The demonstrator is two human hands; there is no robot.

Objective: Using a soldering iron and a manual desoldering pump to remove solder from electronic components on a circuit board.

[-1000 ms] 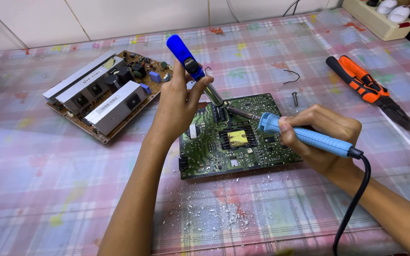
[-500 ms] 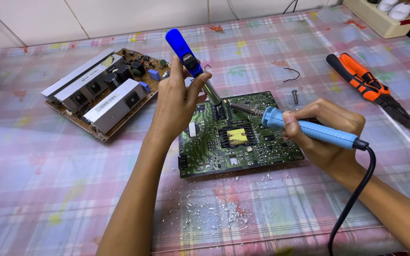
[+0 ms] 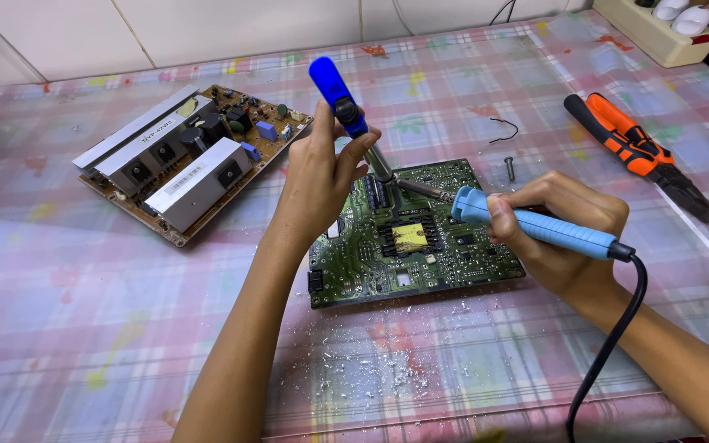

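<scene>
Your left hand (image 3: 315, 176) is wrapped tight around the blue desoldering pump (image 3: 338, 96), held tilted with its nozzle down on the upper middle of the green circuit board (image 3: 414, 234). Your right hand (image 3: 564, 230) is closed around the light-blue soldering iron (image 3: 535, 226), pencil grip, with the metal tip pointing left and meeting the board right beside the pump nozzle. The board lies flat on the plaid tablecloth (image 3: 84, 312), between your two forearms, with both hands above its upper half. A yellow square part sits at board centre, just below the two tool tips. The iron's black cord (image 3: 609, 344) runs down off the handle along your right forearm. Pale solder flakes (image 3: 371, 361) are scattered on the cloth just in front of the board. Well to the left is a brown power board with metal heatsinks (image 3: 182, 160). To the right of your right hand lie the orange-and-black pliers (image 3: 638, 152), with a small screw (image 3: 510, 169) and a bent bit of wire (image 3: 504, 127) near the board's far right corner.
</scene>
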